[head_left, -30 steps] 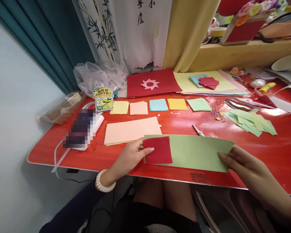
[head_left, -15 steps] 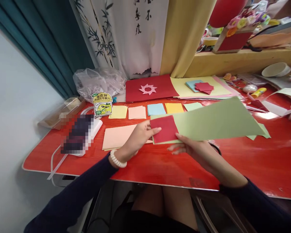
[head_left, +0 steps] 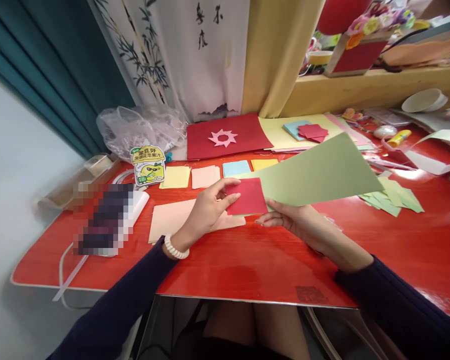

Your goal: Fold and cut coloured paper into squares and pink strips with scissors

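Note:
My left hand [head_left: 208,207] pinches a small red paper square [head_left: 247,196] against the near left corner of a long green paper sheet [head_left: 318,172]. My right hand [head_left: 292,220] grips the same green sheet from below, just right of the red square, fingers curled under it. The sheet is lifted off the red table [head_left: 247,260] and slants up toward the right. A peach paper sheet [head_left: 168,217] lies flat beneath my left hand.
Small stacks of yellow [head_left: 175,176], peach [head_left: 205,176], blue [head_left: 235,167] and orange [head_left: 264,163] squares line the table behind. A dark red sheet with a pink star [head_left: 223,137], green scraps [head_left: 392,195], a plastic bag [head_left: 135,125] and a blurred device [head_left: 105,217] lie around.
The green sheet with the red square was lifted off the table. My right hand moved from its right end to beneath it near the red square. The view shifted left.

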Demonstrator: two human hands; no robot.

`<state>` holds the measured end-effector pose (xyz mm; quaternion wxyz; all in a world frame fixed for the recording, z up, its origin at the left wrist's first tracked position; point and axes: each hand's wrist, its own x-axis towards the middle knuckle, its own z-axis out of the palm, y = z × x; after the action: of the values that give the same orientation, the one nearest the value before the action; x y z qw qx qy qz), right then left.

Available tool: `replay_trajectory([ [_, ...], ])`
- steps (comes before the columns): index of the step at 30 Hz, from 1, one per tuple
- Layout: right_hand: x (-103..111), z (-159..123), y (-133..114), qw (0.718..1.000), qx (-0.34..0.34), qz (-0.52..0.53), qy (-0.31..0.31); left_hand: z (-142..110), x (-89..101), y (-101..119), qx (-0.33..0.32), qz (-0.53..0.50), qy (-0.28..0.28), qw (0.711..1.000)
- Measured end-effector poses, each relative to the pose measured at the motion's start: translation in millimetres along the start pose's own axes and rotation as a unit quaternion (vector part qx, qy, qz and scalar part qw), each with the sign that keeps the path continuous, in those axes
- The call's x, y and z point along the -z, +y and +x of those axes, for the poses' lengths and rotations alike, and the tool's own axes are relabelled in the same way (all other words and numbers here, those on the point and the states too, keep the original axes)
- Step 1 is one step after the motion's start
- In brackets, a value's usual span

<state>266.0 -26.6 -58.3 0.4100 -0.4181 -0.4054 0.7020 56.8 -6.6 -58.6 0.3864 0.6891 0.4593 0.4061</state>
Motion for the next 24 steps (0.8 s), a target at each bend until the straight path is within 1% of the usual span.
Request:
replay_trajectory([
  [3, 0, -1, 1, 1.0, -0.006, 0.006, -0.004, -1, -3.5, -2, 0.003, 0.018, 0.0, 1.0],
  [6, -1, -2, 1, 1.0, -0.015, 0.004, -0.014, -3, -7.5, -4, -0.005, 0.035, 0.021, 0.999],
  [9, -2, -4, -1, 0.999, -0.036, -0.025, -0.028, -6, -11.0, -4, -0.009, 0.056, 0.046, 0.997],
  [11, -1, -4, -1, 0.997, -0.061, -0.042, -0.024, -8, -12.3, -1, -0.01, 0.07, 0.048, 0.996],
  [13, 1, -4, 2, 0.996, -0.076, -0.049, -0.012, -9, -12.6, 2, -0.003, 0.067, 0.039, 0.997],
  [15, 5, -3, 5, 0.996, -0.076, -0.055, -0.003, -10, -12.0, 6, 0.023, 0.026, 0.015, 0.999],
  [17, 9, -2, 7, 0.996, -0.064, -0.066, 0.005, -11, -11.0, 10, 0.067, -0.045, -0.016, 0.997],
  [20, 11, -3, 7, 0.995, -0.052, -0.083, 0.014, -13, -9.2, 14, 0.122, -0.143, -0.058, 0.98],
  [22, 10, -4, 5, 0.995, -0.046, -0.09, 0.013, -13, -8.3, 14, 0.135, -0.173, -0.07, 0.973],
  [24, 8, -4, 4, 0.994, -0.044, -0.098, 0.015, -14, -7.7, 14, 0.135, -0.172, -0.069, 0.973],
])
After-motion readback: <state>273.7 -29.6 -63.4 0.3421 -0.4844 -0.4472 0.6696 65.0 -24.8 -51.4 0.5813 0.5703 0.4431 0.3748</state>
